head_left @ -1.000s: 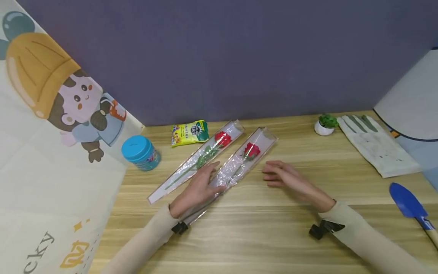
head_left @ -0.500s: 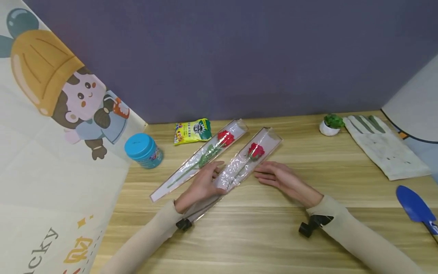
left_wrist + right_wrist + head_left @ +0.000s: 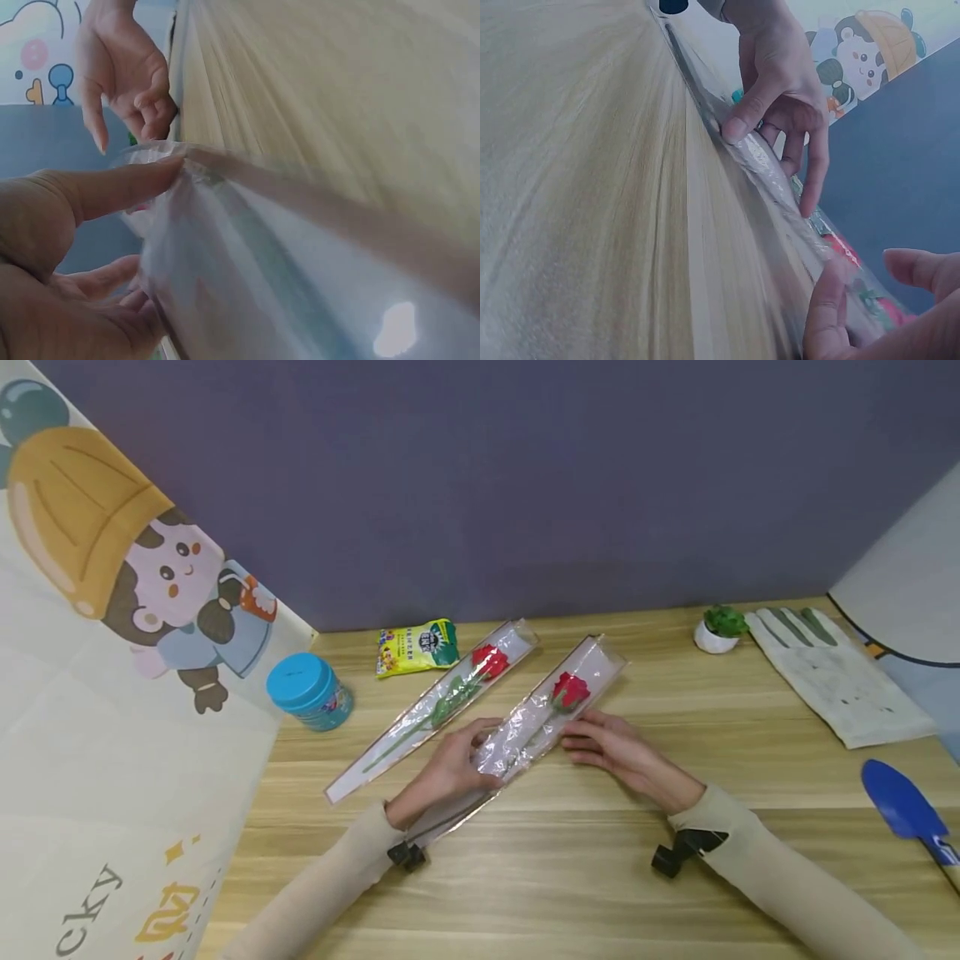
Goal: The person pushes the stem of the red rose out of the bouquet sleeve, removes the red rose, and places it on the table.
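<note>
A single red rose in a clear plastic sleeve (image 3: 570, 692) slants across the middle of the table. My left hand (image 3: 454, 768) grips this sleeve around its lower stem, thumb on the near edge and fingers on the far side; the left wrist view shows the thumb pressing the clear film (image 3: 217, 247). My right hand (image 3: 618, 750) is at the sleeve's right edge just below the bloom, fingers loosely extended and fingertips right at the film. A second sleeved rose (image 3: 489, 662) lies parallel, to the left of my left hand.
A blue-lidded jar (image 3: 309, 692) and a yellow-green packet (image 3: 417, 648) are at the left. Toward the right are a small potted plant (image 3: 720, 628), a pair of pale gloves (image 3: 840, 681) and a blue trowel (image 3: 902, 800). A dark wall (image 3: 525, 485) rises behind the table.
My left hand and the gripped rose have shifted slightly to the right. My right hand has come leftward to the sleeve's edge. The other rose has stayed in place.
</note>
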